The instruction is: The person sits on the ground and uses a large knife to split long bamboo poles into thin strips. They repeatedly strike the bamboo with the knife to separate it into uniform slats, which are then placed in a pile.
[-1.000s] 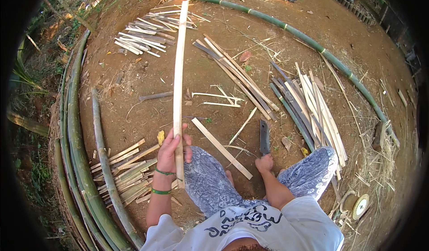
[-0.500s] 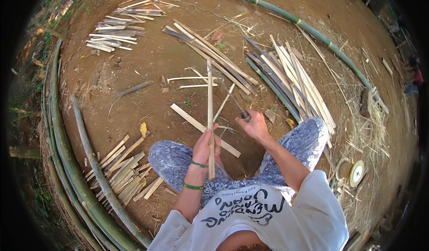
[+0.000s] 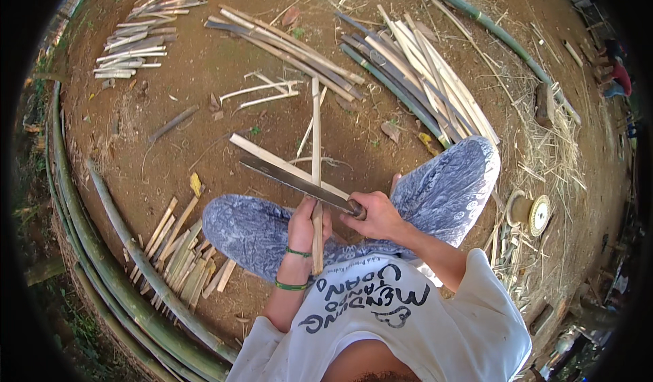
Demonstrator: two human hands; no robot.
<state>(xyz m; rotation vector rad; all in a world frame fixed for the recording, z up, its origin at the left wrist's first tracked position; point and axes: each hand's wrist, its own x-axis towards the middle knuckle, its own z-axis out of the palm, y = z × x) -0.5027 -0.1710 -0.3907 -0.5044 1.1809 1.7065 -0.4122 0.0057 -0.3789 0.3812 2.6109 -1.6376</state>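
My left hand (image 3: 305,227) is closed round a pale split bamboo strip (image 3: 315,127), held upright in the view over my lap. In my right hand (image 3: 377,217) is the short handle of a machete (image 3: 277,176). Its long dark blade points to the left and crosses the strip just above my left fingers. Whether the edge touches the strip, I cannot tell. A wider pale bamboo slat (image 3: 265,153) lies behind the blade, slanting across the ground before my crossed legs. Thin bamboo offcuts (image 3: 262,96) lie further out.
Bamboo strips lie in bundles at the far right (image 3: 435,76), far middle (image 3: 286,52) and far left (image 3: 139,38). A pile of short strips (image 3: 183,259) is by my left knee. Long green poles (image 3: 102,266) bound the left side. A spool (image 3: 530,212) stands at the right.
My right hand has moved inward and down, turning the machete so its blade now lies across the bamboo strip. My left hand still holds the strip. The whole view has shifted slightly.
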